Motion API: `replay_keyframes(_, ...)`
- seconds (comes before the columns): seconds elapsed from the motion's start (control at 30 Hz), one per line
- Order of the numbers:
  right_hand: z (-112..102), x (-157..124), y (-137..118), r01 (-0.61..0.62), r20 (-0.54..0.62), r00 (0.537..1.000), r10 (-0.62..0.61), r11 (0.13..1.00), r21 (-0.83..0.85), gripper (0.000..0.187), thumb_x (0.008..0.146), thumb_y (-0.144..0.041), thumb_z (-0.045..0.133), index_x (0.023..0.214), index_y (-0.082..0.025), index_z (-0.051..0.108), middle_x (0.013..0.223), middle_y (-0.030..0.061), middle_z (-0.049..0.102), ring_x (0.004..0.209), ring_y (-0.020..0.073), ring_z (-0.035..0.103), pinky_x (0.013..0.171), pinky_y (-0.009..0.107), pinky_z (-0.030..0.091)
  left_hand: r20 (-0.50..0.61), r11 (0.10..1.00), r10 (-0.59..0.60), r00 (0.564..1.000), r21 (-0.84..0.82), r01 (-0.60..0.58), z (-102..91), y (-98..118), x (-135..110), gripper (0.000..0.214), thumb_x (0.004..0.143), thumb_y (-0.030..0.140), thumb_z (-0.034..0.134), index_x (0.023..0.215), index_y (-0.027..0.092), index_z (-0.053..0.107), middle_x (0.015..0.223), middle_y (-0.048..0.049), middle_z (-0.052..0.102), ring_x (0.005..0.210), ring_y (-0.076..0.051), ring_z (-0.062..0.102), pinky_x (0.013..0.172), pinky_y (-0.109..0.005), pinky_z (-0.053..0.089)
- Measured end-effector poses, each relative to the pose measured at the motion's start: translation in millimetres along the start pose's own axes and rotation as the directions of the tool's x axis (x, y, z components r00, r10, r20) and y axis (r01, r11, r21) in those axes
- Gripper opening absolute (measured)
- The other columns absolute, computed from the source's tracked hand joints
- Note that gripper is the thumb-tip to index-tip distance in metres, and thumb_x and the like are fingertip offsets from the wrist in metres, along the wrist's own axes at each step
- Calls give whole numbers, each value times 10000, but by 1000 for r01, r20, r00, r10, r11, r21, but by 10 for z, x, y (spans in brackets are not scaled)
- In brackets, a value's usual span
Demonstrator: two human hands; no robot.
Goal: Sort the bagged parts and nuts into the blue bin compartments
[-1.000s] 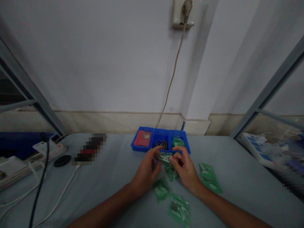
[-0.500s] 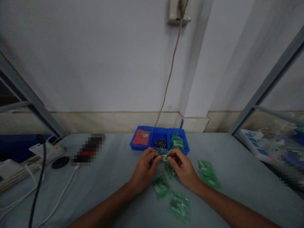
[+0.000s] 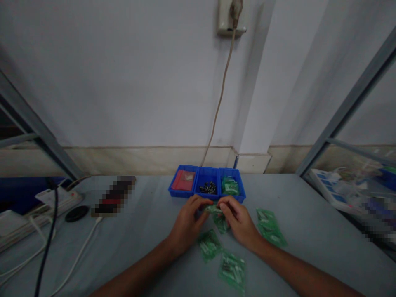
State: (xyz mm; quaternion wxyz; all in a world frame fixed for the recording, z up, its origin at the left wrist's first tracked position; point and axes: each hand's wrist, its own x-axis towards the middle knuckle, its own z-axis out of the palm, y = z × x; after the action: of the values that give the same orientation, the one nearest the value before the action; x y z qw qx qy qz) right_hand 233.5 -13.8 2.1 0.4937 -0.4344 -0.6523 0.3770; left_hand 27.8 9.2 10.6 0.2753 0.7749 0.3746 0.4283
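My left hand [image 3: 189,225] is closed in a pinch on the left edge of a small green plastic bag [image 3: 214,208]. On the bag's other side, my right hand [image 3: 239,220] pinches near its top right corner with thumb and forefinger. What lies inside this bag is too small to make out. Just below the fingers another green bag [image 3: 220,225] lies on the table, partly hidden by my right hand. Nearer to me are a green bag with small parts [image 3: 209,245] and a further filled green bag [image 3: 232,270].
Beyond my hands stands a blue three-part tray [image 3: 182,193] with a red bag [image 3: 185,180], small black-and-silver parts [image 3: 208,188] and green bags [image 3: 229,186]. More green bags [image 3: 271,227] lie right. A black disc [image 3: 77,213] and white cable [image 3: 81,251] are left.
Both hands have come slightly nearer to each other, and the held green bag has tilted down a little between the fingers. The bags on the table have stayed put.
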Motion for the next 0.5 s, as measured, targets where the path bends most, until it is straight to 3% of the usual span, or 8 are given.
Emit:
replay_keyframes(0.03, -2, -10, -10, 8, 19, 1000, -8, 1000, -7, 311, 1107, -495, 481, 1055, -238, 647, 782, -5, 599, 607, 152, 505, 537, 271, 380, -11, 1000, -18, 1000, 13, 18, -11, 1, 15, 112, 1016, 263, 620, 1014, 217, 723, 932, -36, 642, 865, -202, 603, 778, -314, 482)
replay_keyframes(0.1, -4, -22, -25, 36, 19, 999, -36, 999, -23, 301, 1111, -485, 473, 1106, -242, 652, 813, 5, 606, 637, 160, 529, 554, 274, 400, -31, 998, -49, 998, 27, 50, -31, 7, 35, 305, 1057, 349, 580, 802, 197, 650, 830, -24, 592, 799, -193, 570, 738, -309, 446)
replay_keyframes(0.17, -1, -23, -31, 59, -23, 998, -61, 997, -50, 244, 1092, -454, 530, 1188, -252, 630, 894, 15, 604, 697, 169, 561, 597, 280, 438, -42, 998, -53, 998, 26, 54, -43, 15, 40, 408, 1078, 371, 538, 710, 196, 557, 780, -11, 552, 766, -184, 542, 726, -307, 420)
replay_keyframes(0.23, 1, -15, -25, 82, -62, 994, -87, 994, -70, 234, 1083, -396, 555, 1275, -264, 580, 976, 26, 615, 770, 183, 595, 673, 297, 480, -28, 999, -45, 999, 15, 46, -45, 18, 38, 422, 1088, 368, 517, 703, 196, 529, 772, -4, 541, 762, -179, 532, 733, -305, 411)
replay_keyframes(0.33, -7, 2, -8, 167, -10, 985, -170, 975, -146, 183, 1087, -291, 509, 1246, -266, 597, 1033, 42, 651, 889, 208, 626, 810, 337, 498, -24, 999, -46, 999, -8, 46, -34, 10, 36, 431, 1093, 378, 508, 704, 193, 533, 766, 2, 525, 760, -174, 525, 733, -299, 413)
replay_keyframes(0.5, -39, 18, -14, 261, 63, 965, -253, 933, -247, 202, 1030, -270, 614, 1225, -274, 664, 1096, 62, 624, 908, 223, 597, 803, 344, 488, -25, 996, -32, 999, -83, 30, -40, 24, 36, 423, 1097, 392, 509, 764, 179, 658, 909, -37, 604, 872, -186, 599, 819, -306, 481)
